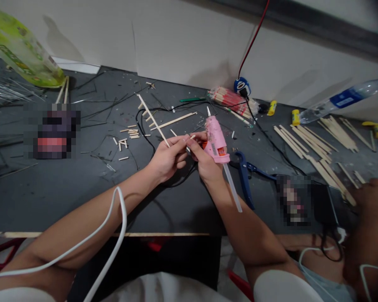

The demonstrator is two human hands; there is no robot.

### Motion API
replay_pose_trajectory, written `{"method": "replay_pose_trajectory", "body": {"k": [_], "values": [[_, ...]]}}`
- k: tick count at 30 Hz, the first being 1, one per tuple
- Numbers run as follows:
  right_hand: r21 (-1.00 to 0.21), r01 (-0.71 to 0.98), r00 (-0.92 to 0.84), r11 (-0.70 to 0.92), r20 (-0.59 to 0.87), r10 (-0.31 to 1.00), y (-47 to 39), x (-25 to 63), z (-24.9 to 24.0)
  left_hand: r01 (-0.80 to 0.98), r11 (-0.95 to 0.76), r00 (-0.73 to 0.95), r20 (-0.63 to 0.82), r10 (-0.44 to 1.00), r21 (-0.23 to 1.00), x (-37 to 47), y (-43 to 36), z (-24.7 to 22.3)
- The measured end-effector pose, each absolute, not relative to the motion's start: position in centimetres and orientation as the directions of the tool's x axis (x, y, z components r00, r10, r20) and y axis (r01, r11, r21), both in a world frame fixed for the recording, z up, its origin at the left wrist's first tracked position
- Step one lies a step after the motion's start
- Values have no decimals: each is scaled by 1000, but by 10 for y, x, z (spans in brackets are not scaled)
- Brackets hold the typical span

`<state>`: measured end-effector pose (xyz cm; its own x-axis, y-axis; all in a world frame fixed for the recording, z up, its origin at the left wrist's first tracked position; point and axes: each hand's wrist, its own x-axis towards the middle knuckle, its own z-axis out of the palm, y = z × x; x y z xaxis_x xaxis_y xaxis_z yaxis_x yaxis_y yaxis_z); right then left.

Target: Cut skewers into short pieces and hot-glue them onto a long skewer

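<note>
My left hand (166,158) pinches a thin wooden stick frame (151,119) with short rungs glued along it; the frame reaches up and left over the dark table (82,188). My right hand (204,161) grips a pink hot glue gun (216,140), nozzle pointing away, a clear glue stick (233,188) jutting from its back. The right fingertips also touch a small stick piece (191,137) between the two hands. Both hands meet at the table's middle.
Short cut stick bits (129,136) lie left of the frame. Blue-handled cutters (245,176) lie right of the gun. Long sticks (311,142) spread at the right, beside a water bottle (343,100). Another person's hand (370,197) rests at the right edge. A green bottle (22,50) stands far left.
</note>
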<state>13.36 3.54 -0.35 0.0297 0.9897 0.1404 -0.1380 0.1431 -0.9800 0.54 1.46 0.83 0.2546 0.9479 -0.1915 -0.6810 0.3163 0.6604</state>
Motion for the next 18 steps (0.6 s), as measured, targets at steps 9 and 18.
{"method": "replay_pose_trajectory", "body": {"k": [9,18], "values": [[-971,-153,44,186,182,982,40,141,4,-566,269,200,-188,962,779,3,17,7],[-974,-184,72,134,122,990,45,144,4,-556,143,137,-79,987,819,-5,19,11]]}}
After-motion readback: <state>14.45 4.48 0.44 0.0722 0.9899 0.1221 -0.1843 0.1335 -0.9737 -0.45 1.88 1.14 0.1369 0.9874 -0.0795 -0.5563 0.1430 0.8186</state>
